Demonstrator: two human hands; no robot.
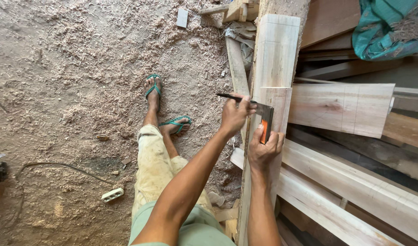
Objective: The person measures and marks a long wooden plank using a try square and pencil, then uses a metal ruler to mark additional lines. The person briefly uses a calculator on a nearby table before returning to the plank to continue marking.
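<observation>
Hands busy marking: right hand (pixel 265 148) presses the orange-handled steel try square (pixel 265 119) onto the pale upright plank (pixel 272 68), left hand (pixel 235 114) pinching a thin dark pencil (pixel 229 96) along its blade.

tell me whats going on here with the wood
A person stands on a sawdust-covered floor at a stack of planks. Their right hand presses the orange-and-black stock of a try square against a pale board. The left hand holds a pencil along the square's blade, across the board's width. A shorter board with pencil lines lies crosswise to the right, and a teal cloth sits at the top corner.
</observation>
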